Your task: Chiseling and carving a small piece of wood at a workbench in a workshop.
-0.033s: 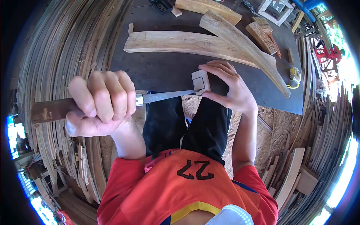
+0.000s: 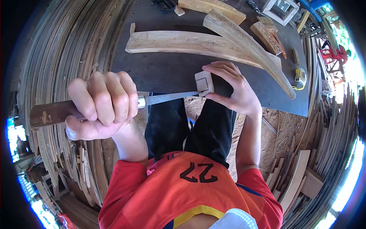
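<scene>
Currently gripping a long tool (image 2: 167,97) by its brown wooden handle, with the left hand (image 2: 103,101) closed in a fist well to the left of a small pale block (image 2: 201,76). Pinching that block by its edges between thumb and fingertips of the right hand (image 2: 233,87), curved in from the block's right side, opened no wider than the wood. Marked in dark lines on the block's face: a square outline. Blade grey and tapering, aimed from the left at the block's near edge; too close to tell whether touching. Block at the near edge of the dark table (image 2: 160,72); cannot tell whether resting on it or lifted.

Nearer than the block, dark trousers (image 2: 167,129) and then an orange-red shirt (image 2: 190,171). Beyond the block, on the table, a long pale board (image 2: 171,41) lying crosswise, with a curved timber (image 2: 248,47) slanting over its right part. Farther out, another short board (image 2: 211,10). Right of the block, near the table's side, a yellow-and-white tape measure (image 2: 300,77). Far to the block's left, past the table, long stacked wood strips (image 2: 68,57); far to its right, more upright strips (image 2: 335,129).
</scene>
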